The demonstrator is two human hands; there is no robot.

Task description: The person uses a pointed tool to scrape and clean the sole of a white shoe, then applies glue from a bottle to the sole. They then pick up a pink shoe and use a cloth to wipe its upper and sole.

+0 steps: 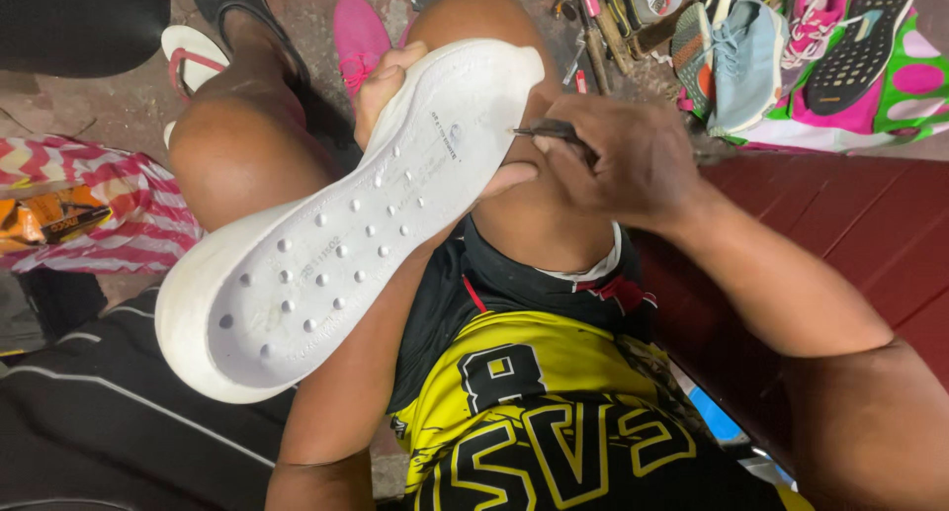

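Fingers (583, 140) of the right hand (633, 160) are closed tight on a thin dark tool (549, 129), its point touching the rim of a white shoe sole (346, 234) near the narrow end. Fingers (388, 84) of the left hand (395, 91) are curled over the far edge of the same end, with the thumb (509, 180) pressed against the near edge, so the sole is clamped from both sides just beside the tool point. The sole lies tilted across the lap, studded inner face up, its broad end reaching out past the left knee (232, 150). Work of this kind goes best, in judgement, with the tool held low along the rim, short strokes, and the left grip kept close to the point so the soft edge does not flex away. Beyond the hands: a yellow and black jersey (554, 422) below, a dark red bench (850, 234) at the right, a pile of sports shoes (781, 51) and loose hand tools (603, 22) on the floor (109, 106) ahead, sandals (193, 51) and a striped cloth (109, 205) at the left.
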